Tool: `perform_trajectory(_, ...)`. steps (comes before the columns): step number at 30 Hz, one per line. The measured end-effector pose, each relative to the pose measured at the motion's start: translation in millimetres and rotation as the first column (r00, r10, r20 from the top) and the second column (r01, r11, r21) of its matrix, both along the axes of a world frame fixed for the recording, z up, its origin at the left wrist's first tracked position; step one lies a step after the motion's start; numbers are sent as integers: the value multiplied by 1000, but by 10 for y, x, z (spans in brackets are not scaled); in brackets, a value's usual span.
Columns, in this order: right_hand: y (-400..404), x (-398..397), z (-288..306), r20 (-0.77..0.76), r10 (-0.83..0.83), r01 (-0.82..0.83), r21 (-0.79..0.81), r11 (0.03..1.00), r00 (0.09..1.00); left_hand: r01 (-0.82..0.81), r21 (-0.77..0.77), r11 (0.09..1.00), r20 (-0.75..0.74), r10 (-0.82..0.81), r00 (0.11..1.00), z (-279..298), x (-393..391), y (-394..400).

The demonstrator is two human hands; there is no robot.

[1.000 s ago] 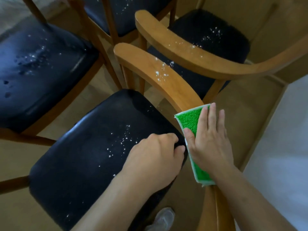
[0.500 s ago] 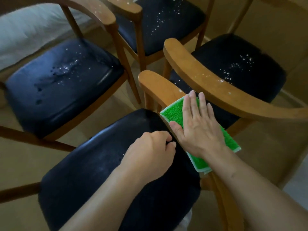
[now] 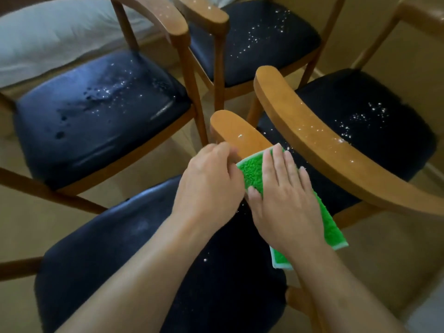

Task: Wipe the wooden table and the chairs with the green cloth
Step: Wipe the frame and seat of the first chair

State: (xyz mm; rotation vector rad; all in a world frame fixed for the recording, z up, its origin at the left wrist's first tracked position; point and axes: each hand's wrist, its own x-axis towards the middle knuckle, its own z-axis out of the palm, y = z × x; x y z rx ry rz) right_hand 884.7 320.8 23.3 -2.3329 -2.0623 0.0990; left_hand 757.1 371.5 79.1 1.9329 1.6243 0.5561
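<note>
The green cloth (image 3: 252,170) lies over the wooden armrest (image 3: 236,133) of the nearest chair. My right hand (image 3: 283,195) presses flat on the cloth, fingers spread toward the armrest's rounded end. My left hand (image 3: 211,186) is curled at the armrest's left side, touching its edge beside the cloth. The near chair's dark seat (image 3: 120,248) shows a few white crumbs near my wrists. One white speck sits on the bare end of the armrest.
Three more wooden chairs with dark seats stand around: one at left (image 3: 96,116), one at back (image 3: 254,37), one at right (image 3: 360,131). White crumbs dot their seats and the right chair's armrest (image 3: 319,143). A white cushion (image 3: 48,37) lies far left.
My right hand has slid the cloth forward along the armrest toward its rounded end. My left hand has risen from the seat to the armrest's side. The view has tilted up.
</note>
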Motion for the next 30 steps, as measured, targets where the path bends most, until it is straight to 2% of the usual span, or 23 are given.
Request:
perform_trajectory(5,195,-64,-25,-26,-165,165,-1,986,986,-38,32,999,-50,40,998,6,-113,456)
perform_trajectory(9,765,-178,-24,-126,-164,166,5,986,978,-59,-57,997,-38,57,998,-116,-389,500)
perform_trajectory(11,1057,-281,-8,-124,-98,99,0,995,987,-79,-131,988,1,80,997,-229,-550,475)
perform_trajectory(15,1197,-490,-9,93,111,-116,54,992,989,-144,-180,973,60,157,986,-420,-843,378)
perform_trajectory(20,763,-425,-12,168,443,-449,-3,893,880,-191,-277,942,99,225,969,-638,-1033,167)
perform_trajectory(23,441,-314,-28,158,537,-538,-37,842,829,-192,-293,937,97,229,969,-737,-1119,69)
perform_trajectory(26,479,-297,36,62,469,-473,137,870,881,-222,-324,920,79,260,963,-846,-1278,7)
perform_trajectory(28,673,-328,121,-103,342,-300,297,906,934,-241,-342,908,68,280,958,-913,-1413,-33)
perform_trajectory(30,902,-373,165,-205,197,-113,361,926,959,-262,-361,895,53,300,952,-976,-1559,-75)
